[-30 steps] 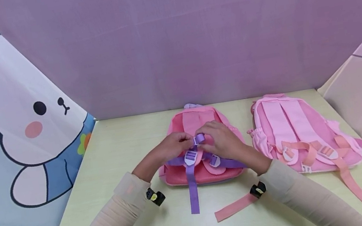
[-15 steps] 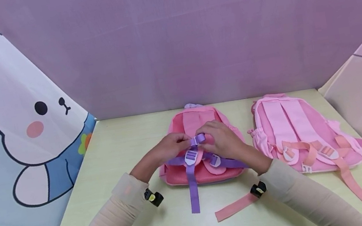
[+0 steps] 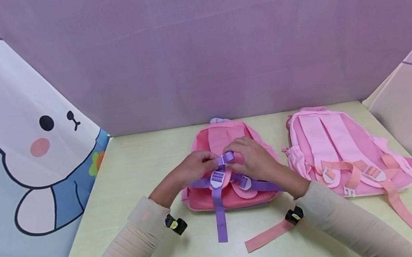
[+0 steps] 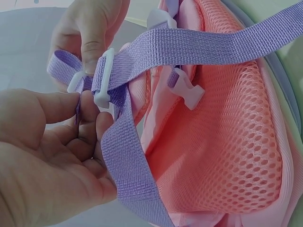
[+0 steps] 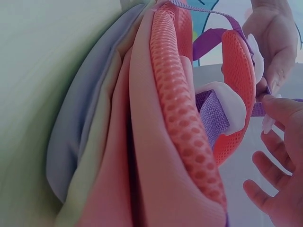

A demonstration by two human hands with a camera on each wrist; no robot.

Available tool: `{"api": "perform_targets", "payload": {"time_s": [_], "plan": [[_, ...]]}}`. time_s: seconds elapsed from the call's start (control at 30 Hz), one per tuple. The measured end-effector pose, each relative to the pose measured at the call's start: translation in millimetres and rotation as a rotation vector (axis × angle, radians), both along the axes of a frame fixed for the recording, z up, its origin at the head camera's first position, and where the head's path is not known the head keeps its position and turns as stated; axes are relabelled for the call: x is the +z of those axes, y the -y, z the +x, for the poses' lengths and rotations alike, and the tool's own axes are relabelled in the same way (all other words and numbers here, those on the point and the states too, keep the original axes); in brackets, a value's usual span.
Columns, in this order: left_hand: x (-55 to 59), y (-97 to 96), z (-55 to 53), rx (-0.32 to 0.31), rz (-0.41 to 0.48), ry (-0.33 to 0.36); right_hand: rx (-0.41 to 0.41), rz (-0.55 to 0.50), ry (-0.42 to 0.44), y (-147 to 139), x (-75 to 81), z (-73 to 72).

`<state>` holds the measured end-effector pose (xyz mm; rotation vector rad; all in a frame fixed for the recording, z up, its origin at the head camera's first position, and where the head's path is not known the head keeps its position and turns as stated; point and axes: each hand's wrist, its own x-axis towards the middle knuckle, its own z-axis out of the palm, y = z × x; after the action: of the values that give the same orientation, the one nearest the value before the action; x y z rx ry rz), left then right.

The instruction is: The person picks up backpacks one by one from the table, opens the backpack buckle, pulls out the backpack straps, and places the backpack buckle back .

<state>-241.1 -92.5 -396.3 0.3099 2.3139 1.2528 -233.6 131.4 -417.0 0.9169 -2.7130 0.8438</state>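
A pink-and-coral backpack lies back panel up on the table. Above it, my left hand pinches the end of a purple webbing strap between thumb and forefinger. My right hand pinches the same strap by a small white buckle, and a purple loop stands out at that spot. Beside the fingers is a larger white strap adjuster, with a long purple strap tail hanging from it. A white clip rests against the mesh. The strap's path inside the buckle is partly hidden by fingers.
A second, lighter pink backpack lies to the right, with peach straps and white buckles. One peach strap reaches under my right forearm; another peach strap runs to the table's front. A purple curtain closes off the back.
My left fingers have shifted slightly left, and a short length of purple strap now shows between them and the small buckle. During the last half second almost nothing moved.
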Motion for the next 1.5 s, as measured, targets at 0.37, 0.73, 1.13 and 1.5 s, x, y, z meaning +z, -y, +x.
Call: {"api": "perform_targets", "payload": {"time_s": [0.37,0.73,1.13,1.5], "plan": [[2.4,-4.3,1.2,-0.006,0.005,0.001,0.004,-0.010,-0.015,0.4,-0.1,2.5],[3.3,-7.0,0.1,-0.017,-0.001,0.007,-0.004,-0.010,0.002,0.7,-0.3,2.7],[2.8,-2.4,0.4,0.008,-0.001,0.016,-0.007,0.000,0.011,-0.1,1.2,2.7],[0.9,-0.9,0.1,0.007,-0.004,-0.006,-0.010,-0.005,0.006,-0.9,0.0,2.2]]}}
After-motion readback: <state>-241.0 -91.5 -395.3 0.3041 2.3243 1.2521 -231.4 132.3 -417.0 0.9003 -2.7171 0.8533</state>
